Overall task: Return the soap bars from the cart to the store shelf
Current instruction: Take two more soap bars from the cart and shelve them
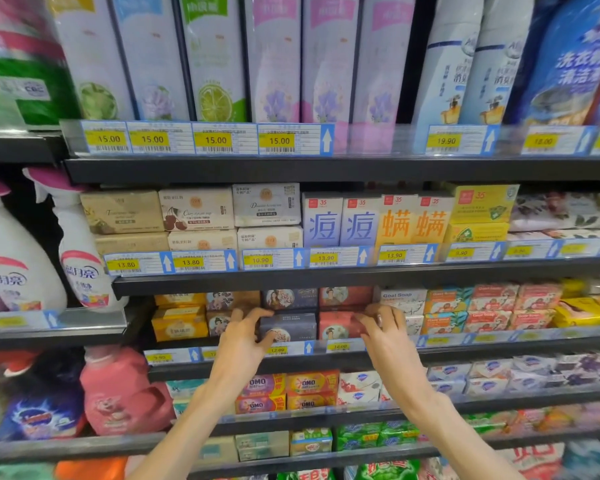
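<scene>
Soap bars on shelf (326, 362): left hand (243, 341) pinching dark-blue soap box (291, 325), right hand (383, 329) gripping red soap box (336, 327) just right of it.

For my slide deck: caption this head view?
Both hands, left hand and right hand, set boxed soap bars on a shelf.

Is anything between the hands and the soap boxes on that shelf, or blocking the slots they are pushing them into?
Nothing visible does. The left hand is already on the dark blue soap box and the right hand on the red soap box. Both boxes sit at the shelf front, behind the price tag rail.
</scene>
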